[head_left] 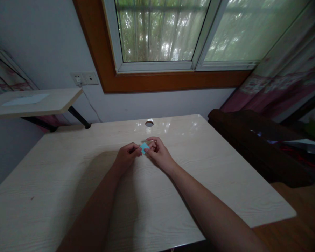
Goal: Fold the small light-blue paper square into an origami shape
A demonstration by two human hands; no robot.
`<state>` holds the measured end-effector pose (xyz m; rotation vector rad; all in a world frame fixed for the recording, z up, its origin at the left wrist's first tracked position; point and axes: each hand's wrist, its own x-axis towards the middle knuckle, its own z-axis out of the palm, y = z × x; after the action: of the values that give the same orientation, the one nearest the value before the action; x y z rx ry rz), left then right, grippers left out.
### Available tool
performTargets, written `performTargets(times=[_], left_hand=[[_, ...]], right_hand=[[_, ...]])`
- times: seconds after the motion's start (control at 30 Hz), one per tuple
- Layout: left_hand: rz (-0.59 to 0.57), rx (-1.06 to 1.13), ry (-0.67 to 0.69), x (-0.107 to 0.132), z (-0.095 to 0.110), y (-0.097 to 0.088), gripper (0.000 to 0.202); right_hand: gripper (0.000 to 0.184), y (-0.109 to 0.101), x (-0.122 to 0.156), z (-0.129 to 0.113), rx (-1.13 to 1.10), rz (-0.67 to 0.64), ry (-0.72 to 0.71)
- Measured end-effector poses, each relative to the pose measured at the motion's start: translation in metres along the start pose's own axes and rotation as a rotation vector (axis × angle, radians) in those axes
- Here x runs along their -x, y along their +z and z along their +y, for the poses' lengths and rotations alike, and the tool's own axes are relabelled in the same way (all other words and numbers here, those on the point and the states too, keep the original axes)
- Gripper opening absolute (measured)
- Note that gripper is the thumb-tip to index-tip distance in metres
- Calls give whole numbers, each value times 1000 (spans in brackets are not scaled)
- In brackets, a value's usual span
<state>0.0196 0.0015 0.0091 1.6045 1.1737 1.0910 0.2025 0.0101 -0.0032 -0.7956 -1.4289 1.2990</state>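
Note:
A small light-blue square (pixel 144 147), which looks like a piece of paper, is held between both hands above the desk (pixel 212 168). My left hand (pixel 127 154) pinches its left corner between thumb and fingers. On the other side, my right hand (pixel 159 151) grips the right edge, thumb on top, with the index finger raised and curved away. Fingertips cover parts of the square's edges, so I cannot tell whether it is folded.
A raised shelf (pixel 42 103) on black legs stands at the desk's back left. Near the back edge is a round cable hole (pixel 149 124). Behind are a wall socket (pixel 84 78) with a white cord and a window (pixel 162 35). Dark wooden furniture (pixel 241 129) stands right.

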Motion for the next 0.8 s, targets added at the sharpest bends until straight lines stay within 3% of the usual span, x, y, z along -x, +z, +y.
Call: performTargets(times=[0.8], left_hand=[[-12, 3, 14, 3, 4, 0, 23]], right_hand=[[34, 0, 0, 1, -16, 19, -23]])
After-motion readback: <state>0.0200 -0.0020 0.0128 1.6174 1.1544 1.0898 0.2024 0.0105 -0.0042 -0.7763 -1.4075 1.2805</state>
